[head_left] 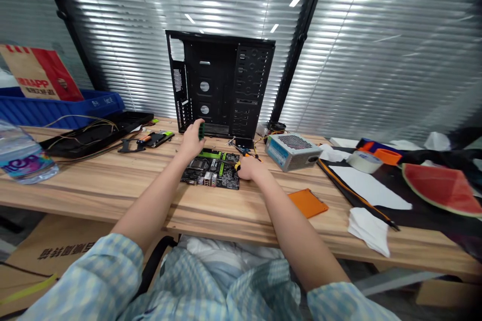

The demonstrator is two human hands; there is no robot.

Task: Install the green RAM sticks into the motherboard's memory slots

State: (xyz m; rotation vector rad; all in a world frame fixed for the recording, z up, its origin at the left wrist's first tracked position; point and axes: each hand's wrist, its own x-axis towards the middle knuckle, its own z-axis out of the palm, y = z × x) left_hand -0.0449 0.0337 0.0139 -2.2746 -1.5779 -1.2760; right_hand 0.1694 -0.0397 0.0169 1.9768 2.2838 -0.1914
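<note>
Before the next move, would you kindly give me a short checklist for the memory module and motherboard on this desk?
1. Module secure: ok. The left hand pinches the green memory module between its fingers.
2. Board lying flat: ok. The motherboard lies flat on the wooden desk.
3. Slot latches open: cannot tell. The green memory slots are too small to judge.
4. Right hand placement: cannot tell. The right hand is at the board's right edge, beside a yellow-handled screwdriver; whether it holds anything is hidden.
5. Liquid away from board: ok. The water bottle lies far left, apart from the board.
</note>
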